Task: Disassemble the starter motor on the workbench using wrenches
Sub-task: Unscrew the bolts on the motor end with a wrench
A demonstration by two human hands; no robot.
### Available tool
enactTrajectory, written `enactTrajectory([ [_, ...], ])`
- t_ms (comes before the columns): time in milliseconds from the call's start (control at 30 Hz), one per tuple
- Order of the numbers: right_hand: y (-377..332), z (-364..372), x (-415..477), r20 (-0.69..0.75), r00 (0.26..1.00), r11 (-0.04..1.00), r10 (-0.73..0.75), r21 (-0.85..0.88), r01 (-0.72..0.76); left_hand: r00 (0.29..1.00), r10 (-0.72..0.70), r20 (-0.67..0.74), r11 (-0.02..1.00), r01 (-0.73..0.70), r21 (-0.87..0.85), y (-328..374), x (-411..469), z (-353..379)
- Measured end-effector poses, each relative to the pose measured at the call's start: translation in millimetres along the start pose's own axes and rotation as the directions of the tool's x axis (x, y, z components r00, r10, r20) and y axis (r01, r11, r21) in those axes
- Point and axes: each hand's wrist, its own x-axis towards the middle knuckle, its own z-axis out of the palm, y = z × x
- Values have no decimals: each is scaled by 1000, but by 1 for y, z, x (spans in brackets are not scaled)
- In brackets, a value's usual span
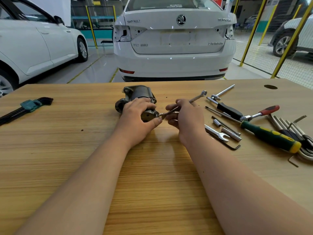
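Two bare forearms reaching forward from the lower edge and converging toward the middle, left hand [138, 114] palm-down, fingers curled over the starter motor [140, 93], thumb pressed at its near end, right hand [186, 119] just beside it, fingers pinching the combination wrench [197, 97] mid-shank

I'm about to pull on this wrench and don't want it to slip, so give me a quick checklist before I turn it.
1. Left hand grips the starter motor: ok.
2. Starter motor rests on the workbench: ok.
3. Right hand holds the wrench by its shaft: ok.
4. Wrench's open end meets the fastener on the motor's near end: ok.
5. Open end fully seated on the fastener: cannot tell.
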Motion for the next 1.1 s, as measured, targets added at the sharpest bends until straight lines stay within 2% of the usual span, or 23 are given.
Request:
enactTrajectory([
  [167, 3, 3, -4, -92, 967, 962, 237, 165, -219, 1000, 13, -22, 999, -14, -52, -2, -1, 0],
  [467, -3, 2, -2, -53, 898, 887, 437, 194, -420, 999, 39, -22, 999, -39, -21, -2, 1, -1],
  [733, 0, 3, -1, -28, 913, 881, 407, 275, -384, 995, 100, 10, 994, -100, 41, -2, 4, -6],
  [900, -2, -3, -5, -5, 935, 876, 356, 351, -331, 994, 74, 85, 995, -80, 64, -4, 3, -10],
  [1000, 2, -3, -5, -18, 942, 883, 336, 354, -308, 987, 70, 146, 993, -83, 84, -6, 3, -12],
  [1100, 7, 0, -4, -4, 949, 893, 315, 341, -295, 987, 76, 144, 990, -92, 104, -8, 4, -11],
])
